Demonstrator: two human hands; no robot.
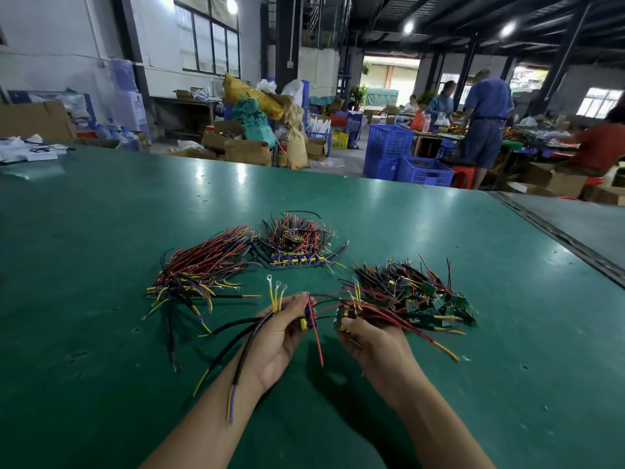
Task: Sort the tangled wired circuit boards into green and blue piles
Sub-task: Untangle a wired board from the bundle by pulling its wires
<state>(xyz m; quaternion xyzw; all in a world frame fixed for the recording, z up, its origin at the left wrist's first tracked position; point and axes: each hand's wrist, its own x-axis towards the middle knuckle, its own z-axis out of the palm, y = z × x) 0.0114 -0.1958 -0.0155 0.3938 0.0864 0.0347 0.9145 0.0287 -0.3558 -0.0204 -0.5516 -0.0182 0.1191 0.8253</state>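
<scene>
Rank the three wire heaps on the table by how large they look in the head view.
Largest: left heap and right heap of green boards, about alike, so I do not rank them.
Smallest: far heap, though it lies farther from the camera.

no text seems legible — boxes and boards too blurred.

The wide dark-green matte counter (101, 231) carries a loose heap of white papers (27, 150) at its far left corner. Beyond its far edge stand blue lattice plastic crates (389, 147), open brown cardboard boxes (247, 152), a bulging yellow sack (257, 96) above teal sacks (257, 125), and a white water dispenser (130, 106). A person in a blue shirt (487, 103) stands beside a red plastic stool (463, 176)
</scene>
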